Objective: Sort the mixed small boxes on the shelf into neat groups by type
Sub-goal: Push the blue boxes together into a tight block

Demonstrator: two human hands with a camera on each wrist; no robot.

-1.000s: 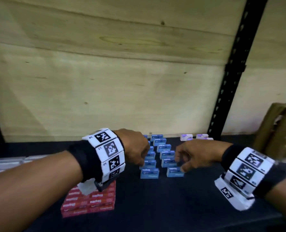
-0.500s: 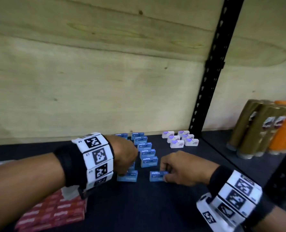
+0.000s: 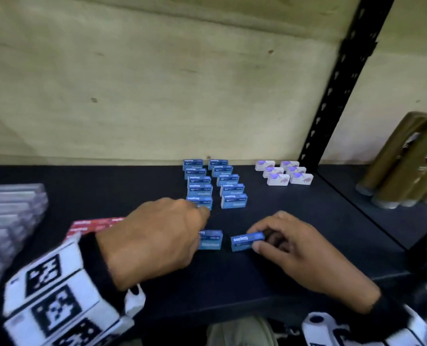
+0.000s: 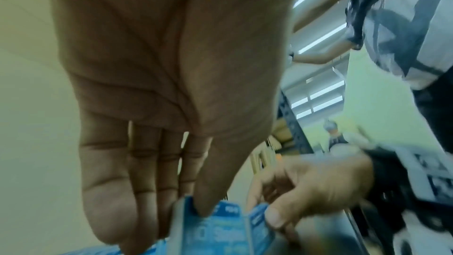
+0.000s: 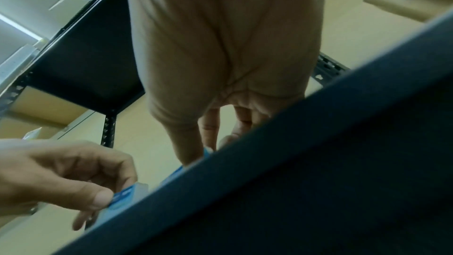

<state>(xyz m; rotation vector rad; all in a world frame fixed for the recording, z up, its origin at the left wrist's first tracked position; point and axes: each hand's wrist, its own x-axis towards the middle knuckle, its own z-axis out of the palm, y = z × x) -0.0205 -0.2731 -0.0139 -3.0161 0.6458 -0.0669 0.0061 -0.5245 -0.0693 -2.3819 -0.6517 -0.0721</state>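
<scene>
Two rows of blue staple boxes [image 3: 220, 186] stand mid-shelf. Nearer to me, apart from the rows, are two more blue boxes. My left hand [image 3: 198, 236] pinches the left blue box [image 3: 211, 240] between thumb and fingers; the left wrist view shows the thumb pressed on that box [image 4: 215, 229]. My right hand [image 3: 255, 239] pinches the right blue box [image 3: 245, 242] at its right end. In the right wrist view the shelf edge [image 5: 318, 162] hides most of that box. A group of white-and-purple boxes [image 3: 283, 173] sits at the back right, and red boxes [image 3: 95, 224] lie behind my left wrist.
Clear grey packs [image 3: 10, 211] are stacked at the far left. A black upright post [image 3: 332, 96] divides the shelf; beyond it stand brown and orange cans [image 3: 407, 158]. A plywood wall [image 3: 157, 83] closes the back. The dark shelf [image 3: 307, 221] has bare surface around the two held boxes.
Both hands have drawn back toward the front edge, each bringing one blue box away from the rows. The head view has swung right and down.
</scene>
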